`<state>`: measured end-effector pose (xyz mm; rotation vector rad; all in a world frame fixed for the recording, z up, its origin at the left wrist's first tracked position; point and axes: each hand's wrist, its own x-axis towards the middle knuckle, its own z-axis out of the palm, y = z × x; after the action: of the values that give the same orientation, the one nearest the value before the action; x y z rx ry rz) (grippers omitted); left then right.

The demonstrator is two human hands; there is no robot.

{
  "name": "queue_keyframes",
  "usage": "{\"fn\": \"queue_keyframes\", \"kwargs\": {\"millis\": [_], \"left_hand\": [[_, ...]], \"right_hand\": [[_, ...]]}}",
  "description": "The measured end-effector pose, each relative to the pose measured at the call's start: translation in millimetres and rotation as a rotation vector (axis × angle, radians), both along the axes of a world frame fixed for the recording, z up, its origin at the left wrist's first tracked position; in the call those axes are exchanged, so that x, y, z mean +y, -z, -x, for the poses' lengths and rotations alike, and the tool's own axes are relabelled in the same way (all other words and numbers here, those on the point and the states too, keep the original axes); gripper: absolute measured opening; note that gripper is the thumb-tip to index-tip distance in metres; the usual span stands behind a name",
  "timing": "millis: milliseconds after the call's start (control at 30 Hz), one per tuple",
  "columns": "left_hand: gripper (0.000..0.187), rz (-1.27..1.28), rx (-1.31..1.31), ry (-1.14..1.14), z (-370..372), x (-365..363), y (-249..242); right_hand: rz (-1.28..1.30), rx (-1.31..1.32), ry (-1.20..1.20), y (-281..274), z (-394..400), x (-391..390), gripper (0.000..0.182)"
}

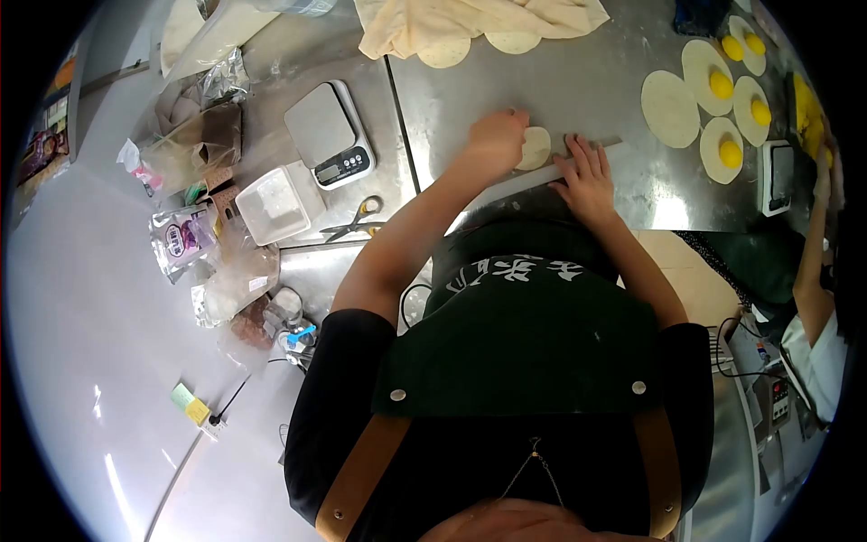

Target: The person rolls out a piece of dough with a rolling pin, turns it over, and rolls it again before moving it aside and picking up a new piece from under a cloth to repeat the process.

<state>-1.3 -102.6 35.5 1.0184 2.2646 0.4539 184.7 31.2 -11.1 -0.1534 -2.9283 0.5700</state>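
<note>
A small round of pale dough (536, 149) lies on the steel table between my two hands. Beside its left edge, my left hand (497, 143) is closed, and whatever its fingers grip is hidden. My right hand (587, 179) rests with fingers apart on a long pale bar (528, 183), which lies slantwise along the near side of the dough. Further right are several flat dough rounds (670, 109), most of them topped with a yellow ball (731, 154).
To the left are a kitchen scale (343, 168), a white plastic tub (272, 206), scissors (354, 225) and bags (215, 275). A cloth-like pale sheet (479, 16) covers rounds at the back. Another scale (776, 179) and a co-worker's arm (814, 262) are at right.
</note>
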Motion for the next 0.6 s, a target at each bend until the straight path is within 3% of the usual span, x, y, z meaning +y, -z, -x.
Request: {"fn": "queue_keyframes", "kwargs": {"millis": [100,300,433,533,600], "left_hand": [[0.018,-0.174,-0.103,-0.094,-0.1,-11.4,-11.0],[0.019,0.034,-0.141,-0.218,17.9,-19.9,19.1],[0.021,-0.055,-0.087,-0.188,16.6,-27.4,30.5],[0.024,-0.08,-0.13,-0.215,17.2,-28.0,29.9],[0.026,-0.099,-0.146,-0.229,16.2,-27.0,27.7]], "right_hand": [[0.065,-0.058,-0.125,-6.5,-6.1,11.3,0.042],[0.053,-0.039,-0.194,-22.1,30.2,30.5,0.04],[0.045,-0.033,-0.241,-20.0,58.4,36.6,0.036],[0.032,-0.134,-0.094,-10.5,70.2,24.2,0.034],[-0.039,-0.032,0.073,-1.3,86.7,7.0,0.037]]}}
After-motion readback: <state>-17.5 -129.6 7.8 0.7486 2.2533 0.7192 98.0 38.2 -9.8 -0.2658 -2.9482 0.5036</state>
